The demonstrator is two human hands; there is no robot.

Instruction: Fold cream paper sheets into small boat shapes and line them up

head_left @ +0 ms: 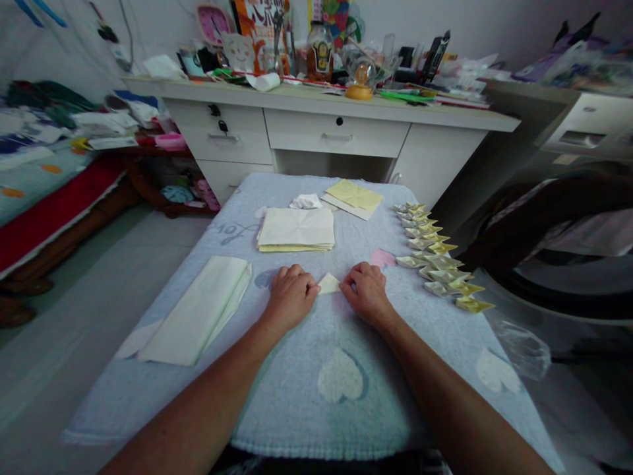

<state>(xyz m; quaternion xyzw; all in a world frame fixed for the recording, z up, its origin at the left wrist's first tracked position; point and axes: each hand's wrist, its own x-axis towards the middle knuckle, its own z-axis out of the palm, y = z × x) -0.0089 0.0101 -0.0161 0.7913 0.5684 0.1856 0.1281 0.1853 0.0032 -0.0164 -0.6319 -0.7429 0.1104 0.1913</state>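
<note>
— Pale yellow paper, a small folded piece (328,284), sits between our left hand (291,295) and right hand (366,290). Why flat on the towel (341,409)?

— Probably so that we can press the crease down against it. Both sets of fingertips pinch its edges, knuckles curled.

— And the stack of sheets (295,231)?

— Just beyond our left hand, within reach. The finished folded pieces (438,260) lie in a row out past our right hand, likely kept clear of the folding.

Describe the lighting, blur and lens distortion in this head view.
Head view: dim, soft daylight with a bluish cast; wide-angle bending bows the white desk's edge; corners darken and smear; the small folded pale paper piece between left hand and right hand is fairly sharp.
</note>
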